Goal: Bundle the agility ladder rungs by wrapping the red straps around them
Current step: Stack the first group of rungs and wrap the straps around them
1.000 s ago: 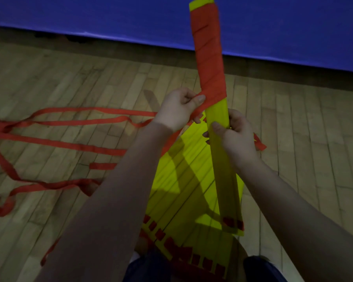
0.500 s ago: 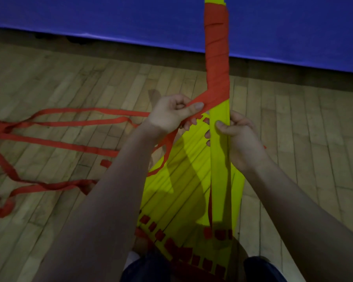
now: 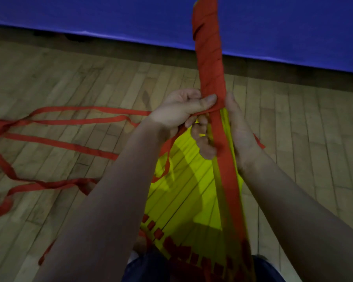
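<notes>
The red strap (image 3: 222, 155) is pinched under the thumb of the left hand (image 3: 179, 110) against the upright rung bundle (image 3: 209, 58). The bundle is gripped by the right hand (image 3: 240, 131), fingers curled round it. Unbundled yellow rungs (image 3: 181, 196) are fanned on the floor (image 3: 314, 139) below, and loose strap lengths (image 3: 69, 144) are spread leftward, possibly tangled. The floor's far edge is bounded by a blue mat (image 3: 110, 17).

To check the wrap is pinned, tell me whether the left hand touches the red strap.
Touching. The head view shows the left hand pinching the red strap under its thumb against the yellow rungs, which the right hand grips.
</notes>
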Demonstrator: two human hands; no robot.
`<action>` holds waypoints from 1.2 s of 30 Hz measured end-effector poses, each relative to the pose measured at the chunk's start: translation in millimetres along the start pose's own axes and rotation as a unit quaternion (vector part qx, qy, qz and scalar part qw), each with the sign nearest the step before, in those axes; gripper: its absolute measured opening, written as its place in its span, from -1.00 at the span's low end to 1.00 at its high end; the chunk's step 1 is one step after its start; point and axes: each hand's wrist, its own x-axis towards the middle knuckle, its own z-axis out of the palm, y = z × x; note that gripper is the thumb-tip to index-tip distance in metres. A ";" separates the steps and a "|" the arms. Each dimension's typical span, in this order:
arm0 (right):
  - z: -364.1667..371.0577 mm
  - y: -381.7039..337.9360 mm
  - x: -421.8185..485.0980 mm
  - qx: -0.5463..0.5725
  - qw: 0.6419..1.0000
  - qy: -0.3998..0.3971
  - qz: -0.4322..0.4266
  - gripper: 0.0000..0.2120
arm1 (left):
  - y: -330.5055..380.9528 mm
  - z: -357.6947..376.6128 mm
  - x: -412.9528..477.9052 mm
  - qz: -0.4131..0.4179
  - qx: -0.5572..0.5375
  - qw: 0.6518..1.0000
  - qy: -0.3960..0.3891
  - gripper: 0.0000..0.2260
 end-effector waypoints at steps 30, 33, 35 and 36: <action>-14.8 27.6 9.6 -0.647 0.636 0.407 -0.109 -0.47 | 26.4 11.6 4.3 0.035 0.319 0.946 0.042 -0.87; -14.9 24.3 9.2 -0.636 0.645 0.409 -0.109 -0.49 | 25.7 8.5 4.6 0.054 0.302 0.950 0.059 -0.86; -13.8 22.4 8.8 -0.625 0.658 0.403 -0.119 -0.48 | 22.1 4.7 5.2 0.054 0.266 0.960 0.070 -0.85; -13.0 21.6 8.5 -0.622 0.662 0.400 -0.123 -0.47 | 19.8 3.0 5.9 0.048 0.252 0.963 0.076 -0.84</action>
